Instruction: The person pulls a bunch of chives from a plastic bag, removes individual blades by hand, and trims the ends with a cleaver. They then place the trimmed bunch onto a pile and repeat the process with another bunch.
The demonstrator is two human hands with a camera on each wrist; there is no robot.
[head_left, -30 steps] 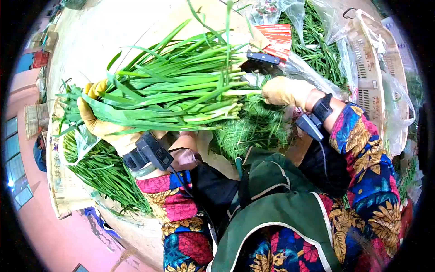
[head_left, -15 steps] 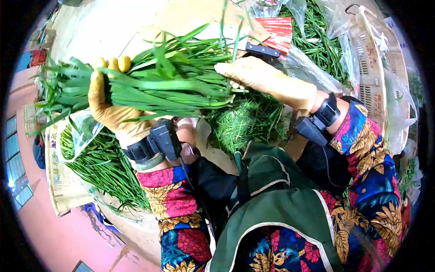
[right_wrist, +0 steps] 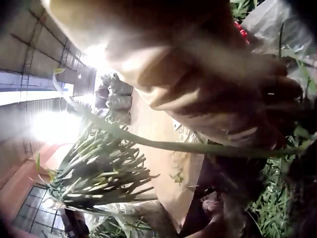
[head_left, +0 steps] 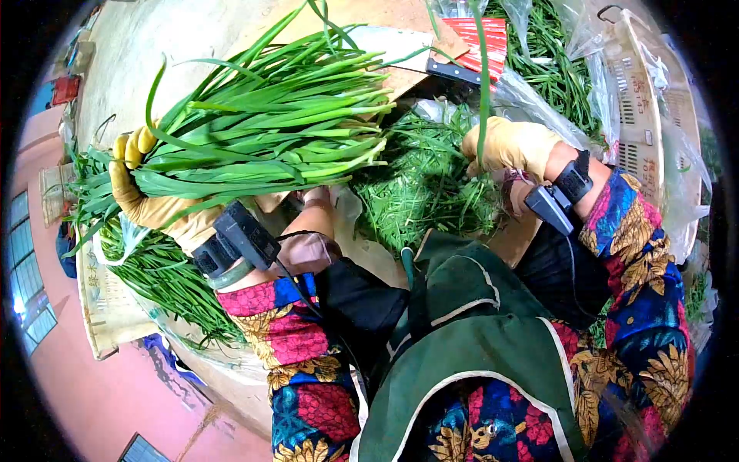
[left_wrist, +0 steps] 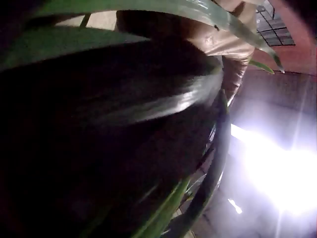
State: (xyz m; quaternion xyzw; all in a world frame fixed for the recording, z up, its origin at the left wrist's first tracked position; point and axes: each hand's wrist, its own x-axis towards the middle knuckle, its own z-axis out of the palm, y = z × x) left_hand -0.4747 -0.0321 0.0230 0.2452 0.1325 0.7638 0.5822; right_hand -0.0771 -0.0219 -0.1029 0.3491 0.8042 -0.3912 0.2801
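Note:
My left hand (head_left: 146, 202), in a yellow glove, grips a thick bunch of green chives (head_left: 262, 131) near its leafy end; the pale cut ends point right. In the left wrist view dark chive leaves (left_wrist: 148, 104) fill the frame. My gloved right hand (head_left: 508, 146) is curled over a pile of green trimmings (head_left: 423, 189) and pinches one long chive leaf (head_left: 482, 69) that rises upward. The right wrist view shows the glove (right_wrist: 198, 84) close up, the single leaf (right_wrist: 163, 145) crossing it, and the bunch (right_wrist: 99, 173) beyond.
A cleaver (head_left: 431, 58) lies on a board by a red packet (head_left: 481, 38). More chives in clear plastic (head_left: 546, 69) sit at the back right beside a white basket (head_left: 654, 100). Another chive heap (head_left: 165, 285) lies on newspaper at the left. A green apron (head_left: 469, 362) covers my lap.
The right hand has left the bunch's cut ends and dropped to the trimmings pile, now pinching a single leaf. The left hand has tilted the bunch up to the right.

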